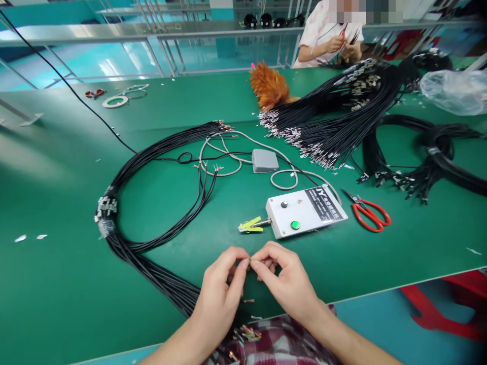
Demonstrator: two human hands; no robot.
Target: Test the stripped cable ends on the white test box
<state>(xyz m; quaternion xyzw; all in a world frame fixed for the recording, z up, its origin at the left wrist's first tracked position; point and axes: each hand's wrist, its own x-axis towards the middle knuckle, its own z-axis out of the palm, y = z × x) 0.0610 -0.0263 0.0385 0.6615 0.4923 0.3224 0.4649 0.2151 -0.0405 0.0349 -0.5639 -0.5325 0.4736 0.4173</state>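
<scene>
My left hand [221, 290] and my right hand [284, 278] meet at the fingertips near the table's front edge, pinching a thin wire end [249, 260] between them. A long bundle of black cables [160, 152] loops across the green table [57, 284] and runs down to my lap, where stripped wire tips [247, 332] lie on plaid cloth. Just beyond my hands sits a white control box [304, 210] with a green button and a yellow-tipped probe [249, 225].
Red-handled scissors [370, 213] lie right of the box. A grey foot switch [265, 160] and its cord sit behind. More black cable bundles [342, 116], an orange feather duster [268, 86] and a plastic bag [454, 90] fill the far right. Another person [331, 35] works opposite. Tape roll [114, 101] far left.
</scene>
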